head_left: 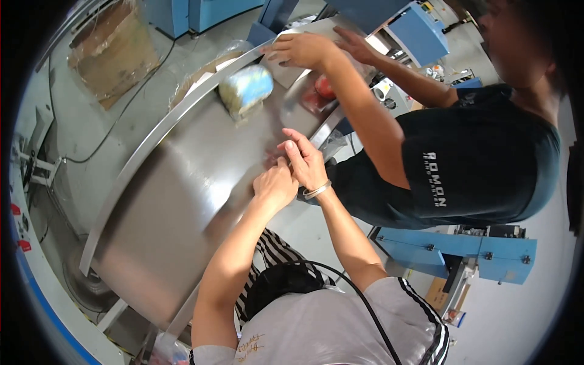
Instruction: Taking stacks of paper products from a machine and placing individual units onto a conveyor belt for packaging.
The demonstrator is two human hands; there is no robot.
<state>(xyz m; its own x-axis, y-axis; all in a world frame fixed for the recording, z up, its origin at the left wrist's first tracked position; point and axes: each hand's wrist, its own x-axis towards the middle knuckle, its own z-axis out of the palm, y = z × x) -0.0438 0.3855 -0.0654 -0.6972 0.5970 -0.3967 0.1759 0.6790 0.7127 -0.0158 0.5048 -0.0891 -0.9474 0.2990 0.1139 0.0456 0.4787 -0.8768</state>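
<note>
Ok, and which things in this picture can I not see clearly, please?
In the head view:
Blue-and-yellow package: motion blur hides its details.
Red item: blurred, so its kind is unclear.
Left hand: its fingertips overlap the right hand, hiding anything small between them.
Plastic bag: cut off by the lower edge.

Bold white capitals (pixel 433 179) with a smaller line beneath marked the co-worker's dark shirt (pixel 493 161). Gold script (pixel 249 344) on a grey shirt (pixel 328 325) nearby defied reading; the blue-and-yellow packet (pixel 246 89) was too blurred to read.
</note>
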